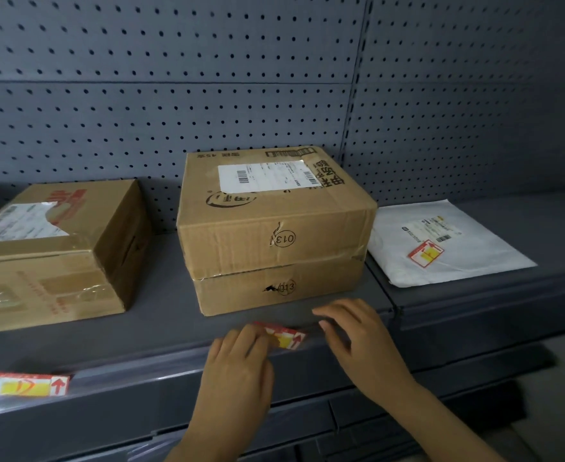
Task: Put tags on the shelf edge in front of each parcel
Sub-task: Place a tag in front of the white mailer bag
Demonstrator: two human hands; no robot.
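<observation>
The left hand point(237, 368) lay over the shelf edge point(161, 365), its fingers point(241, 338) held close together and pressed on the left end of a red, white and yellow tag point(286, 336) that sat on that edge; whether a thumb pinched the tag from below could not be told. The tag stuck out to the right of those fingertips, tilted, its red arrow at the far right end. Just right of the tag, the right hand point(358, 341) hovered with its fingers point(333, 315) loosely spread and curled, the nearest fingertip close to the tag's right end but apparently not touching it. Directly beyond both sets of fingers stood the middle parcel point(274, 225), a brown carton marked 013 on its front, with a white shipping label on top. Well to the left of the left fingers sat another brown parcel point(51, 251), and on the edge below it a second tag point(24, 384) was already in place. Beyond and to the right of the right fingers lay a flat white mailer point(448, 245) carrying a third tag point(425, 253) on its top face. A grey pegboard wall point(207, 95) backed the shelf.
</observation>
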